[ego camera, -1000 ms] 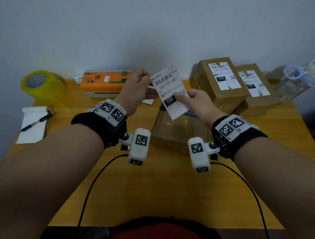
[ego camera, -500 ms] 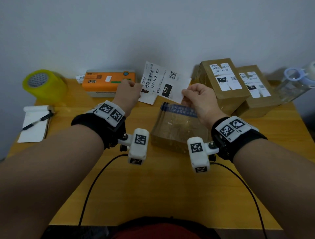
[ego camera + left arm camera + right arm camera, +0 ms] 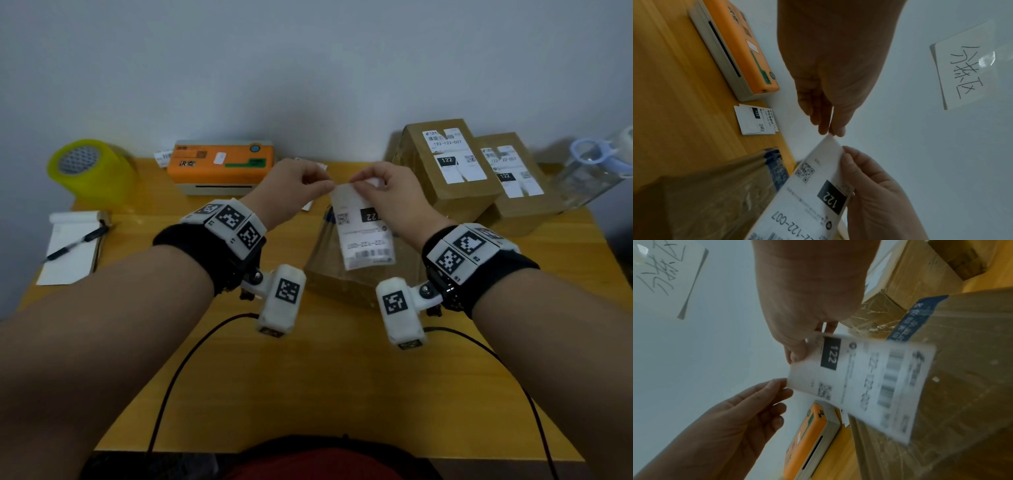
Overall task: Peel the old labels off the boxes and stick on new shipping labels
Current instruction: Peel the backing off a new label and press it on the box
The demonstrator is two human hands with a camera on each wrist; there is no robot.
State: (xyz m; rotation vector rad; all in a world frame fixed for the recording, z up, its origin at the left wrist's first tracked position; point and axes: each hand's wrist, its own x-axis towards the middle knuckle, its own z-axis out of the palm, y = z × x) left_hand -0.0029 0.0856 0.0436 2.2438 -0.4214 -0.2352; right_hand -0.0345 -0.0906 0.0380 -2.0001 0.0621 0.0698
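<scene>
A white shipping label (image 3: 364, 236) printed "122" hangs upside-down over a brown taped box (image 3: 342, 287) at the table's middle. My left hand (image 3: 301, 185) pinches the label's top left corner, and my right hand (image 3: 376, 188) pinches its top edge beside it. In the left wrist view, the left fingertips (image 3: 828, 129) meet the label (image 3: 813, 194) at its corner. The right thumb (image 3: 797, 353) presses on the label (image 3: 869, 382) in the right wrist view, above the box (image 3: 962, 386). The label hides part of the box top.
An orange label printer (image 3: 222, 164) stands at the back, with a small stack of labels (image 3: 756, 120) beside it. Two labelled boxes (image 3: 448, 164) (image 3: 513, 181) and a clear bottle (image 3: 596, 171) sit back right. Yellow tape roll (image 3: 89, 171) and notepad with pen (image 3: 72, 250) are left.
The label has been turned from sideways to hanging down, print upside-down, lower over the box. Both hands have come together at its top edge.
</scene>
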